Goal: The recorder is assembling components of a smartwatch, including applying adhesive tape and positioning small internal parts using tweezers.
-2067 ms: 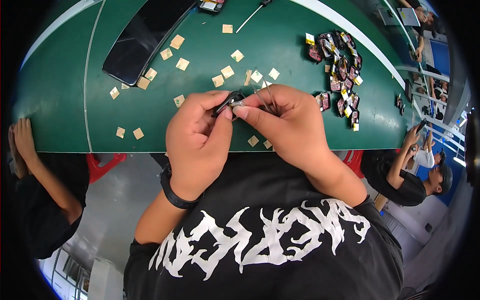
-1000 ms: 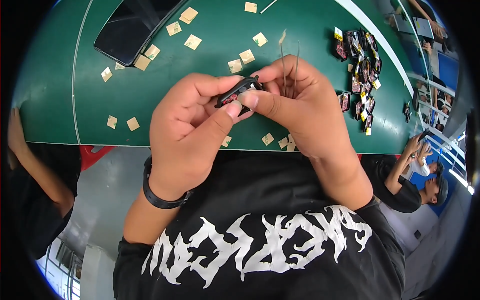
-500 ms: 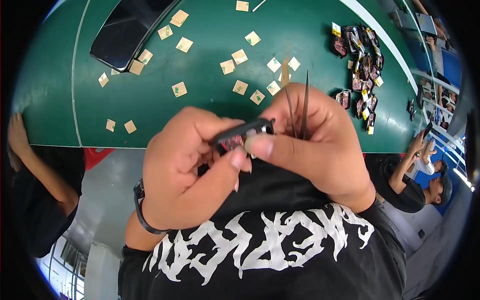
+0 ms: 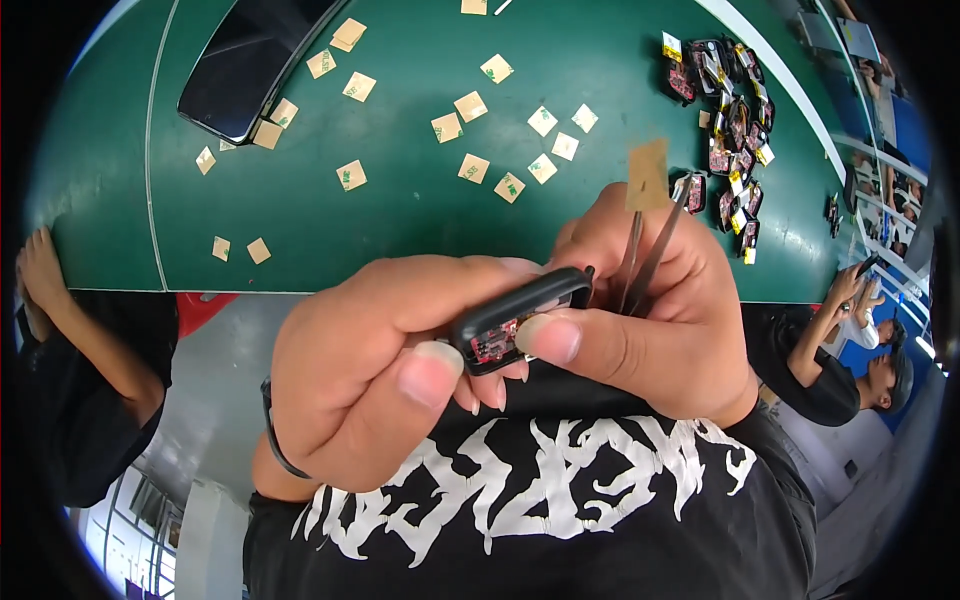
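Note:
Between my two hands is a small black plastic housing (image 4: 525, 302) with a red circuit board (image 4: 492, 345) showing in its open side. My left hand (image 4: 370, 345) grips its left end, thumb near the board and fingers underneath. The thumb of my right hand (image 4: 650, 310) presses on the right part of the housing. Tucked in the same right hand is a pair of tweezers (image 4: 657, 262), points upward and slightly apart. A tan paper square (image 4: 648, 174) sticks to one tweezer tip. How the housing's underside is held is hidden.
Tan adhesive squares (image 4: 473, 168) lie scattered over the green table (image 4: 400, 220). A black phone-like device (image 4: 250, 70) rests at the far left. Several similar housings with boards (image 4: 735, 130) are grouped at the right. Other people sit at the left (image 4: 110, 370) and right (image 4: 820, 370).
The housing has tilted and moved slightly right, so more of its board shows. My left hand has shifted lower. The tweezers have turned, bringing the paper square flatter into view.

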`<state>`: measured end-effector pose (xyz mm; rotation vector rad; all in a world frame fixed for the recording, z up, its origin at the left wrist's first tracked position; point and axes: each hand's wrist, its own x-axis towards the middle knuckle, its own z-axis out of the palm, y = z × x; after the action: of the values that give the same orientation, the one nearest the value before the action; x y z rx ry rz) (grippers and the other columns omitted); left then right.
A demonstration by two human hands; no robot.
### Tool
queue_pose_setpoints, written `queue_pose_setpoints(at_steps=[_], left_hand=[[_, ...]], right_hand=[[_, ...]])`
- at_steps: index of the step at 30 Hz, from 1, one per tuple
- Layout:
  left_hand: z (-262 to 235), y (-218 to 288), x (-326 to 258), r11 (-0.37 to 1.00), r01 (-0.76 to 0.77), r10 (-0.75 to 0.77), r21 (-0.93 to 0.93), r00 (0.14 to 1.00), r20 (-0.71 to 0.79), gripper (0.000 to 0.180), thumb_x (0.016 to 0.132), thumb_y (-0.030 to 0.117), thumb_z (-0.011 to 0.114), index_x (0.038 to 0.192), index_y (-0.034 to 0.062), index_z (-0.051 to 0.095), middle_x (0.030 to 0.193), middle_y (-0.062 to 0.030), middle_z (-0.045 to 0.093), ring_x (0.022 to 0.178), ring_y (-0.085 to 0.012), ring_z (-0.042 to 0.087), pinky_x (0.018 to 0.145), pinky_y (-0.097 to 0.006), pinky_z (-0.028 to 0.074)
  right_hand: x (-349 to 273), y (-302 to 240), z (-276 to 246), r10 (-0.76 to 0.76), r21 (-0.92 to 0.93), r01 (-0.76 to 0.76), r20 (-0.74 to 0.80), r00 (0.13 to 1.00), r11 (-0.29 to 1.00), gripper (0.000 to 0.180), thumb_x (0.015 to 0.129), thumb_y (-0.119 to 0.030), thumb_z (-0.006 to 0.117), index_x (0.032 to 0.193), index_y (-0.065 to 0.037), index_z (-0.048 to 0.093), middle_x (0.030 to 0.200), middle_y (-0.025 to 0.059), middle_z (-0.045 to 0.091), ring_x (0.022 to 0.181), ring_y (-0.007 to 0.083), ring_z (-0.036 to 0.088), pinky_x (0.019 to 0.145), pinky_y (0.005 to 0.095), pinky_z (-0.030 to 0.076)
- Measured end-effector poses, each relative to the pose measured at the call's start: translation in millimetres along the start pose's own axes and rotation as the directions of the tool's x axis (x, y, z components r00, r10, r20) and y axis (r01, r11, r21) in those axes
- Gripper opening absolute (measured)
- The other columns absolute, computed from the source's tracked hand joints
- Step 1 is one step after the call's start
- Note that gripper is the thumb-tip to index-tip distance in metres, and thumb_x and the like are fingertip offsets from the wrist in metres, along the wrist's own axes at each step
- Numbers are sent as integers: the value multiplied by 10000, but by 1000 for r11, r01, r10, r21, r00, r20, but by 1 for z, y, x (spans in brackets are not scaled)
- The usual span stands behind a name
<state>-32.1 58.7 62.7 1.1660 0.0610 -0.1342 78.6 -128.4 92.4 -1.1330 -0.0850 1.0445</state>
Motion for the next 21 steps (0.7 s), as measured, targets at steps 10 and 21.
queue_pose_setpoints(at_steps=[10,21], left_hand=[[9,2,0,975,-26,39,220,998,-55,422,1031,121,489,1363,-139,471,1069,-235,671,735,-184,672,617,-278,554],[9,-11,-4,902,-94,180,421,969,-170,437,972,-27,574,1408,-59,572,870,-104,753,711,-112,685,672,-246,527]], right_hand=[[0,7,-7,-56,-141,62,43,998,988,280,839,-44,858,982,-41,618,835,16,657,672,41,513,577,214,359],[1,16,-19,-461,-781,562,406,789,274,357,695,-26,819,1023,-102,698,799,33,557,634,214,600,507,343,468]])
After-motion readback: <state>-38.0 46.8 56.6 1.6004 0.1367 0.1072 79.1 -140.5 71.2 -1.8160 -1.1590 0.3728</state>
